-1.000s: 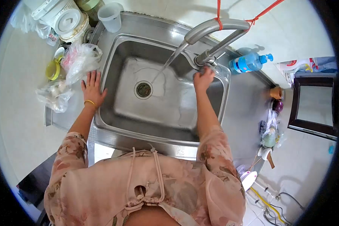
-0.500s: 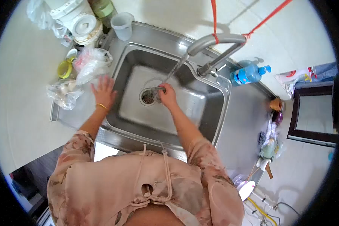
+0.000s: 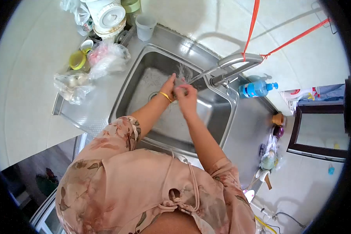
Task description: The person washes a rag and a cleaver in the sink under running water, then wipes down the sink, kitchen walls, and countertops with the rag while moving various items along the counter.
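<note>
My left hand [image 3: 168,87], with a yellow bangle at its wrist, reaches over the sink [image 3: 218,132] into the stream of running water. My right hand [image 3: 187,100] meets it there, its fingers curled against the left palm. Water splashes up around both hands from the spout of the faucet [image 3: 236,60]. Spray and blur hide the left fingers and anything between the hands. The drain [image 3: 154,94] shows partly behind the left wrist.
Red cords [image 3: 254,27] hold the faucet from above. A blue soap bottle [image 3: 255,89] stands right of it. A translucent cup [image 3: 146,27] is on the sink's back left corner. Plastic bags [image 3: 109,58] and a yellow-rimmed jar [image 3: 78,61] sit on the left.
My left hand has moved from the left rim into the water. My right hand has shifted up and right from the drain, where it held a greyish, see-through thing. The view has turned slightly.
</note>
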The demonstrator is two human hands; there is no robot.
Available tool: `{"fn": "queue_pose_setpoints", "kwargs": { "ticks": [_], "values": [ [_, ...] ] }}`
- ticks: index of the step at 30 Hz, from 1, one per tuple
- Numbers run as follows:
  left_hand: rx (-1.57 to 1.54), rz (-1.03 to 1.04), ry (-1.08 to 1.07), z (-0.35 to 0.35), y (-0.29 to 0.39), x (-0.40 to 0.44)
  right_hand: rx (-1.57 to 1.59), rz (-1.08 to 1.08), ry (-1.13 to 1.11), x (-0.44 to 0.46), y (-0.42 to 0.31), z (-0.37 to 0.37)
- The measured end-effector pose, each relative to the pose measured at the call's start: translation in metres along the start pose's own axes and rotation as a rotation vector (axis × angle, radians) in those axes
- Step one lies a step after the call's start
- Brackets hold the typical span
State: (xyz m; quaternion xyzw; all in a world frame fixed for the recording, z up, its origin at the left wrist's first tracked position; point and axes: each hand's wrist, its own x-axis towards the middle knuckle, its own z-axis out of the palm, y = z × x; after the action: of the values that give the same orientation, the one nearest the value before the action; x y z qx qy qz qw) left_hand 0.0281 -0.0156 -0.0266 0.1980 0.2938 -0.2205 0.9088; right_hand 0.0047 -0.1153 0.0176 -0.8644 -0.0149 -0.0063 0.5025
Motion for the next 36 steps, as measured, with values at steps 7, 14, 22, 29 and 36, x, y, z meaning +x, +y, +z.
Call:
{"fn": "queue_pose_setpoints", "kwargs": {
  "ticks": [7,14,22,29,36],
  "values": [
    [0.036,0.138,-0.192,0.021,-0.032,0.003,-0.397,0.163,0.255,0.063,0.009,-0.021],
    [-0.2,-0.056,-0.173,0.011,0.008,-0.024,-0.289,-0.351,0.209,-0.008,-0.045,0.014],
    [-0.007,-0.039,-0.284,0.006,0.003,-0.013,-0.035,-0.065,0.228,0.029,0.006,0.014],
    [0.232,0.103,-0.233,0.036,-0.015,-0.051,-0.08,0.081,0.335,0.047,0.006,0.004],
    [-0.222,0.043,-0.041,0.012,0.009,-0.026,-0.221,-0.215,0.178,-0.014,-0.038,0.011]
  ]
}}
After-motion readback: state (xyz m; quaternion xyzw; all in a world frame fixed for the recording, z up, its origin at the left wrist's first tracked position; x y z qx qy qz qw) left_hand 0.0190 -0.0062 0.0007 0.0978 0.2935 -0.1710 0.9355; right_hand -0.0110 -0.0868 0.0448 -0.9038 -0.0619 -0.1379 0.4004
